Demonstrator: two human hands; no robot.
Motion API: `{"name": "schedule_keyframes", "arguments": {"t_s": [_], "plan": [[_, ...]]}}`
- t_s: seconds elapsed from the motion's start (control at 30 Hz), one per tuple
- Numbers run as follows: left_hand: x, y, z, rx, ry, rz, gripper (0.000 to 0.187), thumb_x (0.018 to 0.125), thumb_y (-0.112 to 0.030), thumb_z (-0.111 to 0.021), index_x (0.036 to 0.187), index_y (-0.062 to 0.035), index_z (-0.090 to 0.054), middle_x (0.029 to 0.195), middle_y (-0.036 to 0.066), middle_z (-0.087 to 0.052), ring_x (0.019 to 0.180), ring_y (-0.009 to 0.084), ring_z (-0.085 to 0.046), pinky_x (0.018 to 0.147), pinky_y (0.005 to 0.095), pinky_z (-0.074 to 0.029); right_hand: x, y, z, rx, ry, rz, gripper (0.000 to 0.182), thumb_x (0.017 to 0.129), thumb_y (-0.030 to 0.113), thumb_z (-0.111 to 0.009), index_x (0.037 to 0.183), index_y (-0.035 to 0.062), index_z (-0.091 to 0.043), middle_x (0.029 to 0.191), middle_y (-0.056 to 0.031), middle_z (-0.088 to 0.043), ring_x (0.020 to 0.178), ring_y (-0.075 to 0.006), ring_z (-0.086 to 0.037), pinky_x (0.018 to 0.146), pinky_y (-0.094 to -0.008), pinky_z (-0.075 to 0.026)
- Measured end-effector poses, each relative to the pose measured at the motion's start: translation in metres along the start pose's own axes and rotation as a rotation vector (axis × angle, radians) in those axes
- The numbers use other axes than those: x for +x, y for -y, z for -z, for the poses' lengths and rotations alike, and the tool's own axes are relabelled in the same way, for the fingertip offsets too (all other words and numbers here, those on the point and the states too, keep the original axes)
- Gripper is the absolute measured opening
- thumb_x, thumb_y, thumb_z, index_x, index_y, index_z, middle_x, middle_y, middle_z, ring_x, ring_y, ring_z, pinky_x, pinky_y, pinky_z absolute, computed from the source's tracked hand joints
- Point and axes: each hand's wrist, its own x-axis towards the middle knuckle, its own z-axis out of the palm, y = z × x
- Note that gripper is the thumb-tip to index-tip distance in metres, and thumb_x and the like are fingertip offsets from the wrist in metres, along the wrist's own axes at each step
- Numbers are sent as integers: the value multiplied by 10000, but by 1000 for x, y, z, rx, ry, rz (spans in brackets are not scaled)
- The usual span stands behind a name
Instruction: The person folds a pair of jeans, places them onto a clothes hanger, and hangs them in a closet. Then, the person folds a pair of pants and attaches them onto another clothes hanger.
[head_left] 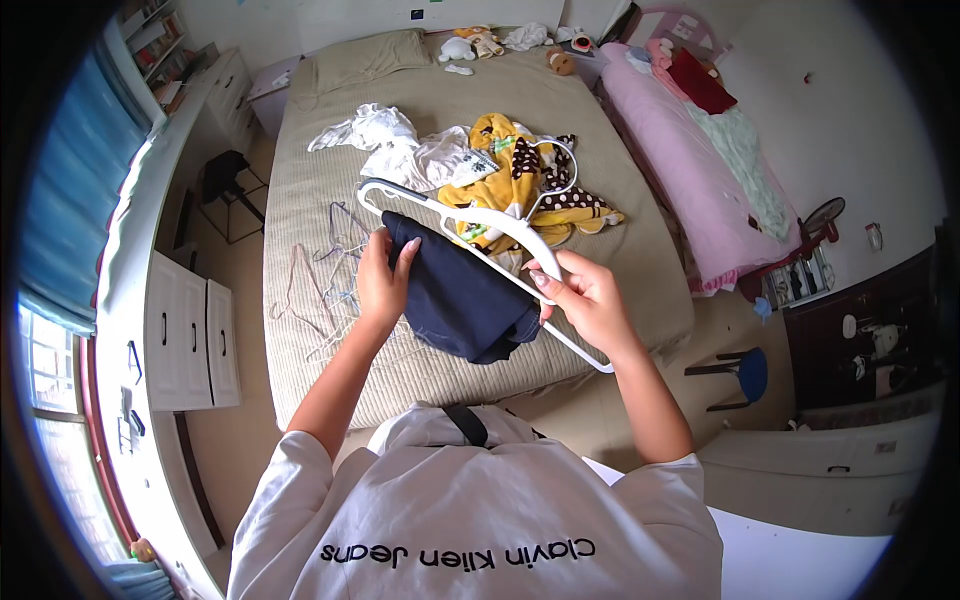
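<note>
A folded dark navy garment (455, 290) hangs over the lower bar of a white hanger (490, 218). My left hand (385, 275) pinches the garment's upper left part, thumb on the front. On the right, my right hand (580, 295) grips the white hanger near its right arm, fingers closed round it. Beyond the hanger, a yellow and brown dotted garment (490, 195) and white clothes (405, 150) lie crumpled on the bed. Several thin wire hangers (325, 285) lie on the bed left of my left hand.
The large bed (310, 180) has a pillow (370, 58) and soft toys (480, 42) at its far end. A pink bed (670, 150) stands at the right, a blue stool (750, 375) at the lower right, and white cabinets (180, 330) at the left.
</note>
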Motion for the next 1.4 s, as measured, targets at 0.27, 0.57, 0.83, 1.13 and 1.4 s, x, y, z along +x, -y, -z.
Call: {"name": "schedule_keyframes", "arguments": {"t_s": [0.27,0.57,0.83,1.13,1.4], "plan": [[-3,-4,16,240,-16,-361,268,827,-196,-624,698,-20,-470,725,131,-471,640,334,-498,574,413,-398,7,-30,14,-133,-54,-53,159,890,74,-553,1021,-8,-591,735,-20,-586,542,-66,-518,505,-234,-450],[-5,-19,43,198,372,-162,273,866,-227,-576,704,-25,-489,634,115,-521,543,274,-540,507,381,-418,11,-70,-5,-581,-107,-11,92,845,168,-589,915,107,-590,606,-101,-604,516,-248,-603,495,-368,-435],[4,-25,35,-1024,548,801,221,938,-281,-515,815,-108,-577,707,-45,-579,583,92,-523,533,249,-391,19,-67,-7,-349,-75,-30,107,863,128,-579,925,41,-590,610,-52,-598,491,-128,-579,481,-294,-436],[-10,7,29,-620,794,495,730,727,-177,-786,1295,50,-387,1167,145,-558,1089,208,-529,977,333,-392,13,-25,-7,36,-26,-76,131,900,102,-569,962,-12,-577,711,-9,-553,498,-51,-494,442,-206,-393],[-44,151,-30,-237,695,322,311,793,-174,-707,1003,-4,-555,887,68,-618,819,167,-579,751,322,-466,14,4,-1,47,-46,-48,143,903,95,-557,984,-24,-566,724,-20,-557,528,-85,-539,500,-238,-465]]}}
